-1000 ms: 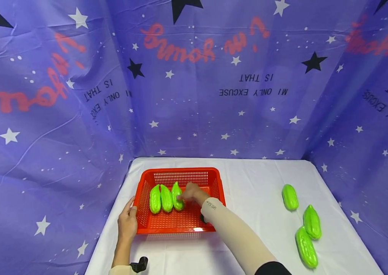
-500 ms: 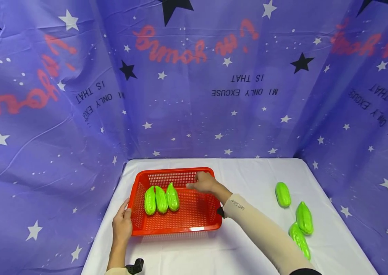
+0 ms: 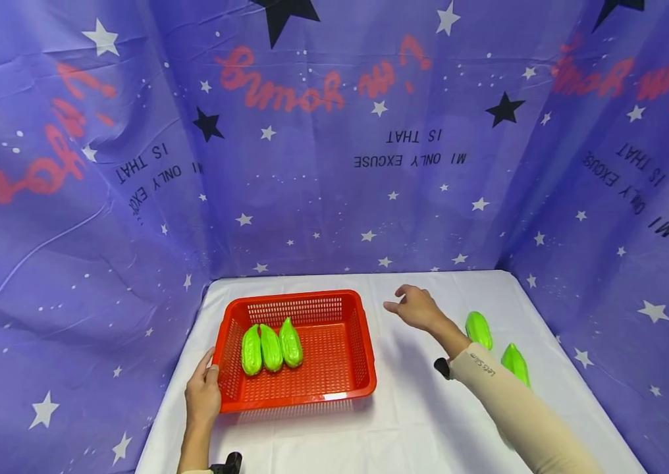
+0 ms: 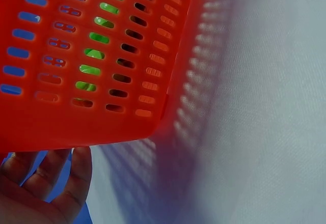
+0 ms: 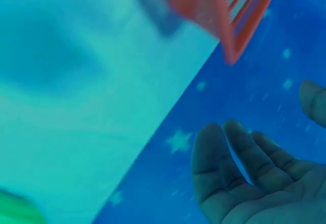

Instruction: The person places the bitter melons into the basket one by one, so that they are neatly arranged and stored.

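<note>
A red plastic basket (image 3: 327, 359) with slotted walls holds three bright green, ridged vegetables that look like bitter melons (image 3: 271, 347), side by side toward its left. My left hand (image 3: 203, 395) grips the basket's left rim; in the left wrist view several fingers (image 4: 79, 170) show under the rim. Right of the basket, my right hand (image 3: 417, 308) is above the table, fingers loosely bent and holding nothing. Two more green melons (image 3: 479, 329) (image 3: 515, 364) lie to its right, the nearer one partly behind my right sleeve.
The basket stands on a white-covered table (image 3: 334, 441). Purple star-printed curtains (image 3: 334, 197) rise at the back and both sides. A black wrist camera (image 3: 442, 368) sits on my right forearm, another (image 3: 230, 463) on the left.
My right hand has lifted out of the basket and moved right, past its right rim. My sleeve now covers the nearest loose melon. The left hand stays at the basket rim.
</note>
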The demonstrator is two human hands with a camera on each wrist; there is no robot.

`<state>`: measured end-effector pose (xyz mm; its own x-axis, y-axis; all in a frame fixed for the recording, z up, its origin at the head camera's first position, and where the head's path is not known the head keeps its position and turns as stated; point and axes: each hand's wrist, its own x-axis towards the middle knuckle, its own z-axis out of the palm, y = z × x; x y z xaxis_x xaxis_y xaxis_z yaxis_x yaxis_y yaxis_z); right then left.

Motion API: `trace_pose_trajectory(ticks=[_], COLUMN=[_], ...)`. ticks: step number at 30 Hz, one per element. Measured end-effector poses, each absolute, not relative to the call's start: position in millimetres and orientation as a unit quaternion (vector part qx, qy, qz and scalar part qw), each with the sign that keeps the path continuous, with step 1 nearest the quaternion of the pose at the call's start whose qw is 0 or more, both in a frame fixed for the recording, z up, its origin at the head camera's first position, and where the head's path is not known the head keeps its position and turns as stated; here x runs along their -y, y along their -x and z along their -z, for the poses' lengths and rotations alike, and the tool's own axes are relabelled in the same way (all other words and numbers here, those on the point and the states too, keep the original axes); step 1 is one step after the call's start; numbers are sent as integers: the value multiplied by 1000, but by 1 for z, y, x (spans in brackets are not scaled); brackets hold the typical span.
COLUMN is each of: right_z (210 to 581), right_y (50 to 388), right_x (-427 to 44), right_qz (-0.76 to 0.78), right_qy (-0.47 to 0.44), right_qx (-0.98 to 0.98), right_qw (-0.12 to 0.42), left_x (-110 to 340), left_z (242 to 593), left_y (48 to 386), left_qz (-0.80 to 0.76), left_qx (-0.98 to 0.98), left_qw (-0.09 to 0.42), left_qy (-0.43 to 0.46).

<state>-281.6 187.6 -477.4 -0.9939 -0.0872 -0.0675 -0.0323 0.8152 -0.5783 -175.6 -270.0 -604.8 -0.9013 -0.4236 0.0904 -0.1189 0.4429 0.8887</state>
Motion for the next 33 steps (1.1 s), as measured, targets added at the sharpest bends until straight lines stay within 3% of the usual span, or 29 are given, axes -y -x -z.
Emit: trace_pose_trajectory(ticks=[7, 15, 33], right_z=[506, 535, 587], right_y=[265, 253, 250], right_x=[-264, -323, -363], right_qz=[272, 234, 225], right_qy=[-28, -100, -129], right_qx=[-962, -967, -966], right_qw=[2, -11, 13], left_x=[269, 271, 270], left_z=[605, 606, 604], left_y=[174, 174, 175], left_qz=[514, 507, 509], left_qx=[832, 834, 831], left_qw=[139, 143, 151], left_qy=[-158, -165, -165])
